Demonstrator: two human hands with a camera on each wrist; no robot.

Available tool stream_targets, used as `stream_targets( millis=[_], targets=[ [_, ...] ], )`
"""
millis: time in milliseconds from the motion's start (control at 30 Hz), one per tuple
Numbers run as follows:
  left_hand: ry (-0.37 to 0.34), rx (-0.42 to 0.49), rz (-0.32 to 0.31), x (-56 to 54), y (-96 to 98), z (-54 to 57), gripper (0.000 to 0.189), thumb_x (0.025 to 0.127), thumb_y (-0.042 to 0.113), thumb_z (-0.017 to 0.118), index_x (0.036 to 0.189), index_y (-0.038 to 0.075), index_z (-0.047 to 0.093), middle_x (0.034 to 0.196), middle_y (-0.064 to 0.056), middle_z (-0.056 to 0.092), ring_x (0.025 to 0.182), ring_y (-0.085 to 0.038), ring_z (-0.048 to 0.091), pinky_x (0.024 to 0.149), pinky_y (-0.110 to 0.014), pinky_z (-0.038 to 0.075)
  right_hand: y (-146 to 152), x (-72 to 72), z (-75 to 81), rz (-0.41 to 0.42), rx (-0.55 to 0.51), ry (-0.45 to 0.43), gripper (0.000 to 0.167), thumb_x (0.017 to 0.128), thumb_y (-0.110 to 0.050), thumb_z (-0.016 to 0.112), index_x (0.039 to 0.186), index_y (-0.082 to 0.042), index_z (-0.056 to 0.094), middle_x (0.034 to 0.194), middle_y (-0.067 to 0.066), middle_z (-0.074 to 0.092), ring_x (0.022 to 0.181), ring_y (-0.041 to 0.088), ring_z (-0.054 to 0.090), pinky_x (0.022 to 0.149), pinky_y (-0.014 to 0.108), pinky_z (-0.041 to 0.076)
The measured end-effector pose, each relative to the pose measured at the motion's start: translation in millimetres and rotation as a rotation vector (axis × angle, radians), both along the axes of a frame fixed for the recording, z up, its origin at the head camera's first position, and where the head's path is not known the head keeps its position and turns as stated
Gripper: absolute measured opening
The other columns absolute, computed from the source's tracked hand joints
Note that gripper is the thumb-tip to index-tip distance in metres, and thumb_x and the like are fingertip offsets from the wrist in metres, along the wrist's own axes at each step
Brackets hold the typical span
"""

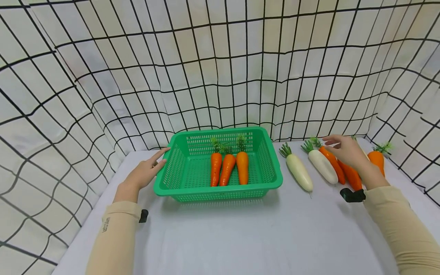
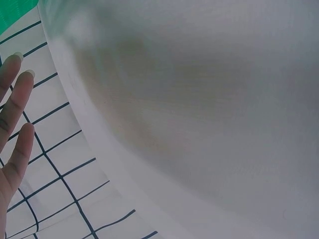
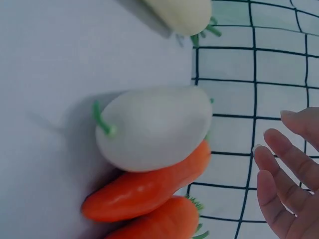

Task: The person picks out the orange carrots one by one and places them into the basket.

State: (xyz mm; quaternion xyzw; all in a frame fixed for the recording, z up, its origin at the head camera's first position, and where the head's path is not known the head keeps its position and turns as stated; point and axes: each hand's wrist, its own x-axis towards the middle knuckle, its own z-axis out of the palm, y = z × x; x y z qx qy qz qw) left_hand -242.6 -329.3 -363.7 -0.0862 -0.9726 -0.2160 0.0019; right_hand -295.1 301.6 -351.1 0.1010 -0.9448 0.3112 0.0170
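My left hand (image 1: 142, 173) rests its extended fingers on the left rim of a green plastic basket (image 1: 192, 191). Three carrots (image 1: 242, 168) with leafy tops lie side by side inside it. Over the vegetables at the right hovers my right hand (image 1: 348, 152), fingers loosely bent and nothing between them. Beneath and beside it lie a white radish (image 1: 323, 166), an orange carrot (image 1: 332, 162) and another carrot (image 1: 351, 177), partly covered by the hand. In the right wrist view, the fingers (image 3: 294, 149) are apart from the radish (image 3: 157, 129) and carrot (image 3: 144, 191).
A pale radish (image 1: 299, 172) lies between the basket and the other vegetables. One more carrot (image 1: 377, 159) sits at the far right, partly behind the right wrist. White cloth with a black grid (image 1: 240, 68) walls the white table (image 1: 233, 236) at the back and sides.
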Motion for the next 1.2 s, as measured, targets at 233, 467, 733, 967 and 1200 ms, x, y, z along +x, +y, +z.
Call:
stream_targets(
  millis=[233, 467, 733, 967, 1200],
  targets=[
    [-0.002, 0.004, -0.002, 0.1, 0.6, -0.6, 0.063, 0.11, 0.054, 0.032, 0.165, 0.026, 0.021, 0.136, -0.035, 0.056, 0.116, -0.05, 0.06, 0.085, -0.065, 0.049, 10.4, -2.4, -14.2, -0.023, 0.071, -0.017, 0.042, 0.105, -0.011, 0.054, 0.143, 0.006, 0.049, 0.135, 0.035, 0.053, 0.12, 0.054, 0.051, 0.094, 0.063, 0.047],
    [0.003, 0.003, 0.0, 0.7, 0.5, -0.2, 0.063, 0.11, 0.054, 0.033, 0.165, 0.026, 0.022, 0.135, -0.035, 0.057, 0.115, -0.049, 0.06, 0.085, -0.065, 0.049, 13.2, -9.7, -21.5, -0.035, 0.087, -0.086, 0.047, 0.104, -0.011, 0.056, 0.144, 0.009, 0.044, 0.139, 0.039, 0.046, 0.121, 0.056, 0.048, 0.098, 0.065, 0.043],
    [0.0, 0.015, 0.0, 2.1, 1.0, -1.2, 0.062, 0.11, 0.052, 0.033, 0.165, 0.025, 0.022, 0.137, -0.036, 0.055, 0.117, -0.051, 0.058, 0.087, -0.066, 0.048, 15.1, -25.5, -27.7, -0.065, 0.128, -0.13, 0.054, 0.101, -0.012, 0.06, 0.146, 0.009, 0.04, 0.142, 0.04, 0.043, 0.122, 0.058, 0.047, 0.1, 0.066, 0.04],
    [0.001, 0.018, 0.001, 1.9, 1.8, 0.3, 0.063, 0.11, 0.053, 0.032, 0.165, 0.025, 0.022, 0.136, -0.035, 0.055, 0.115, -0.05, 0.059, 0.086, -0.066, 0.048, 16.8, -31.5, -26.9, -0.06, 0.16, -0.155, 0.055, 0.099, -0.008, 0.06, 0.145, 0.011, 0.038, 0.14, 0.041, 0.042, 0.122, 0.059, 0.044, 0.103, 0.068, 0.037],
    [0.002, 0.019, 0.002, 2.1, 1.7, 0.1, 0.062, 0.11, 0.052, 0.033, 0.165, 0.025, 0.022, 0.137, -0.035, 0.055, 0.116, -0.05, 0.059, 0.087, -0.067, 0.047, 14.5, -38.2, -27.1, -0.046, 0.171, -0.158, 0.056, 0.096, -0.004, 0.056, 0.146, 0.012, 0.037, 0.138, 0.042, 0.042, 0.122, 0.058, 0.044, 0.103, 0.067, 0.037]
  ],
)
